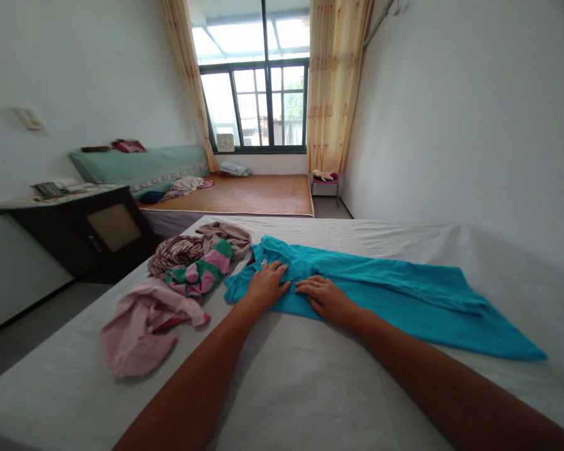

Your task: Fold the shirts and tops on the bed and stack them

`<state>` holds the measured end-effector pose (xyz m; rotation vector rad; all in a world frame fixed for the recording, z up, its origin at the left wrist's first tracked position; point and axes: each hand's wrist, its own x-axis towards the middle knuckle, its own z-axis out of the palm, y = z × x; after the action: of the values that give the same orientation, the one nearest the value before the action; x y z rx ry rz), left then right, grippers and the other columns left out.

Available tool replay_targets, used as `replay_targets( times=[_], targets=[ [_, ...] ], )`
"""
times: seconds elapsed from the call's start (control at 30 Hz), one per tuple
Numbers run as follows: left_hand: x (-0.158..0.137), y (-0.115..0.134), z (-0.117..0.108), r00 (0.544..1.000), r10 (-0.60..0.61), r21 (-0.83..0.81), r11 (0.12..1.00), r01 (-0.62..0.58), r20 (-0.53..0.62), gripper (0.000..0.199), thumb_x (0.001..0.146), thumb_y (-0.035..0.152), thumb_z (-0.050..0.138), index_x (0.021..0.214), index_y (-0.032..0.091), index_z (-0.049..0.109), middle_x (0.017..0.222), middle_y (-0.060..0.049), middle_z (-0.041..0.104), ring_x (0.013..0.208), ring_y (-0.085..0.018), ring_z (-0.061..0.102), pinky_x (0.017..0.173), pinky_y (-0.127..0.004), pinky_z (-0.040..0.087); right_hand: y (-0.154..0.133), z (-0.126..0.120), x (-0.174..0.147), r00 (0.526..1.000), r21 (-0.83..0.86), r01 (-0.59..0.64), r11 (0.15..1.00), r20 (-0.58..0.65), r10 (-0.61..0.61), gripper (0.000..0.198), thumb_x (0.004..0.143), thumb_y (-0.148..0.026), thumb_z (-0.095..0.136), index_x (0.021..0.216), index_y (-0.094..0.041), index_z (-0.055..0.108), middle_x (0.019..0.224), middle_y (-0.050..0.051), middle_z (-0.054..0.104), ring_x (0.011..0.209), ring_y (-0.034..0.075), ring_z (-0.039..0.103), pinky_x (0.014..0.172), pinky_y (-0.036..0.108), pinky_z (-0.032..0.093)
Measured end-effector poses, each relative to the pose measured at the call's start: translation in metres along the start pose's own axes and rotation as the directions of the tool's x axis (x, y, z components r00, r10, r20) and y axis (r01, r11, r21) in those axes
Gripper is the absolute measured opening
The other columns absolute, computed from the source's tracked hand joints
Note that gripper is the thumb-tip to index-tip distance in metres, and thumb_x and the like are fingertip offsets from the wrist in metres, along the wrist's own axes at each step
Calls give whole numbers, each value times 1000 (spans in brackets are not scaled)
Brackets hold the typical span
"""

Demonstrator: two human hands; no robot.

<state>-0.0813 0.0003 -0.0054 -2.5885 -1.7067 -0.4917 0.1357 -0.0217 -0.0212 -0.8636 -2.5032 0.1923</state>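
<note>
A bright blue garment (395, 282) lies stretched out sideways on the white sheet, its long part folded over lengthwise and running off to the right. My left hand (267, 285) rests on its left end, near what looks like the collar, with the fingers spread flat. Just to the right, my right hand (326, 297) lies on the near side of the same cloth, fingers extended and palm down. The two hands are close together but apart. Neither one grips the fabric.
Left of the blue garment are a pink garment (143, 326), a green and pink striped one (202, 272), a brown patterned one (176, 254) and a beige one (228, 237). A dark cabinet (79, 232) stands at the left. Beyond is a bed with a brown mat (258, 193).
</note>
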Motion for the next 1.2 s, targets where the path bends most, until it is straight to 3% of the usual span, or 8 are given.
replay_targets(
  times=[0.13,0.3,0.4,0.57,0.73,0.93,1.07,1.2],
  targets=[
    [4,-1,-5,994,-106,42,993,106,-21,45,85,21,54,130,23,53,123,-12,61,114,-28,56,90,-38,47,3,-2,0,999,49,19,999,-32,-17,34,86,-9,48,111,-22,67,121,5,67,113,18,57,104,40,40],
    [3,-14,-17,944,-312,-19,950,312,-109,63,88,25,48,148,22,28,114,-13,67,97,-27,66,81,-35,48,-1,-4,-2,1000,27,16,1000,-19,-15,32,88,-11,49,113,-24,65,124,6,66,116,19,55,103,43,40],
    [1,-24,-23,916,-377,-40,926,375,-135,66,88,25,46,150,18,25,108,-13,69,92,-27,67,79,-33,48,0,-5,-2,1000,20,15,1000,-12,-15,32,90,-13,47,115,-24,64,126,5,64,117,19,55,104,42,40],
    [-2,-32,-25,940,-340,20,940,341,-31,64,87,25,47,148,26,31,108,-11,70,93,-28,67,77,-33,48,6,-6,3,995,-25,-80,996,-59,78,34,92,-19,51,124,-24,60,132,6,60,117,21,54,103,42,41],
    [0,-34,-25,958,-284,-14,959,283,-40,53,91,28,44,144,29,41,114,-11,68,94,-27,66,79,-33,48,15,-6,8,975,56,-197,979,-93,201,41,92,-19,51,133,-22,53,112,6,69,108,20,58,93,35,47],
    [2,-43,-31,955,-288,-119,953,278,-77,46,91,25,42,135,27,55,101,-6,73,85,-21,66,76,-27,47,20,-15,8,950,57,-190,980,-240,198,25,91,-19,50,107,-24,68,103,5,71,100,20,59,89,35,45],
    [-2,-43,-36,961,-277,34,960,276,23,34,85,25,51,111,29,72,102,-7,70,92,-24,64,77,-30,49,18,-20,4,980,18,-135,991,-146,137,19,86,-17,56,95,-24,71,94,3,72,96,21,59,85,35,44],
    [-2,-27,-32,971,-124,148,977,156,-203,34,88,23,47,115,25,69,118,-9,63,113,-26,55,93,-37,47,10,-18,7,980,-15,-122,992,-163,118,22,92,-26,50,102,-24,70,104,4,71,103,21,58,89,37,43]
  ],
)
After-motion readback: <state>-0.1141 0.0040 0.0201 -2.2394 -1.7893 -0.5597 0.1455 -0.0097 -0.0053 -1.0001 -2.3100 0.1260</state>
